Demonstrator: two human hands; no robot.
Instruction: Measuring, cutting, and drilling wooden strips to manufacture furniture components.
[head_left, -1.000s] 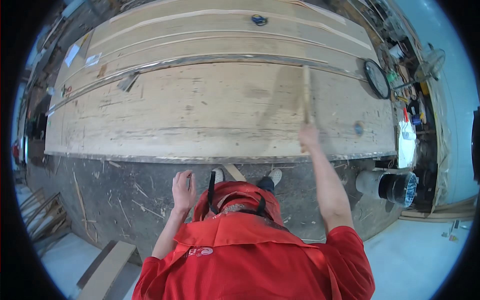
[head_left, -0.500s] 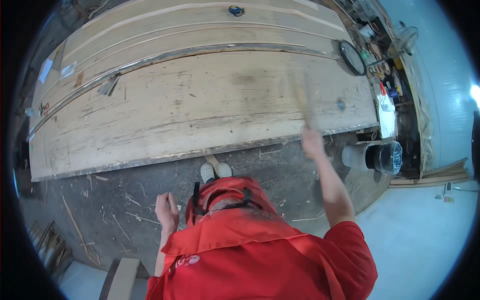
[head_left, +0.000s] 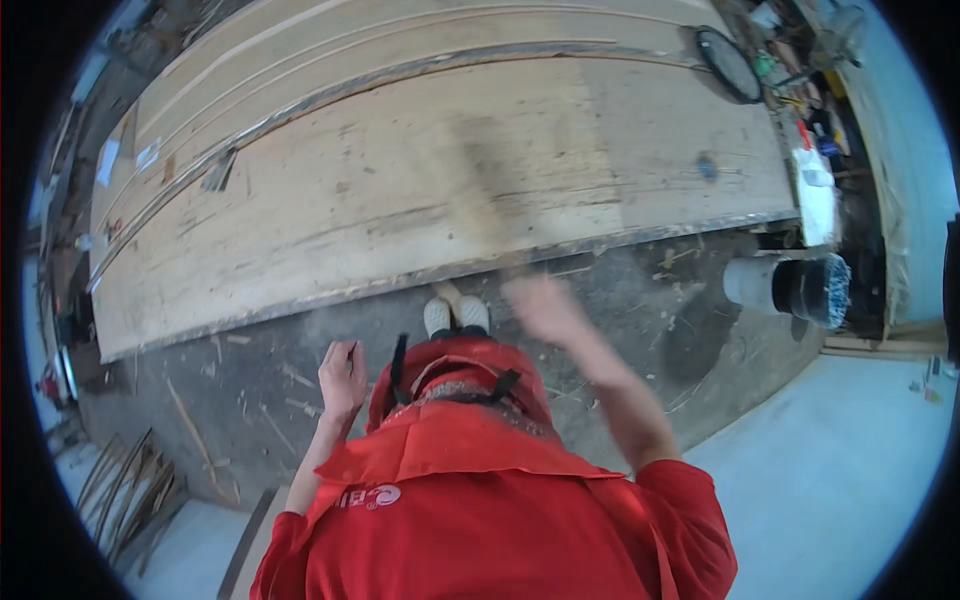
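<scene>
My right hand (head_left: pixel 545 308) is closed around a long, pale wooden-handled tool (head_left: pixel 485 215), just off the near edge of the wooden worktable (head_left: pixel 300 235). The tool reaches forward over the boards and is smeared by motion, so its far end and exact kind do not show. My left hand (head_left: pixel 343 376) hangs in front of the table edge, left of my red apron (head_left: pixel 450 440). Its fingers are loosely bent with a gap at the thumb, and nothing shows in them.
Long thin strips (head_left: pixel 400 75) lie across the table's far part, with flat grey pieces (head_left: pixel 219 170) at left. A black-rimmed round object (head_left: pixel 728 65) and a small blue item (head_left: pixel 707 165) lie at right. Buckets (head_left: pixel 752 280) stand beyond the right corner; wood scraps (head_left: pixel 190 425) litter the floor.
My right hand has swept left and toward me with the wooden-handled tool. My left hand has risen slightly. The whole view has shifted, the table sitting farther right and higher.
</scene>
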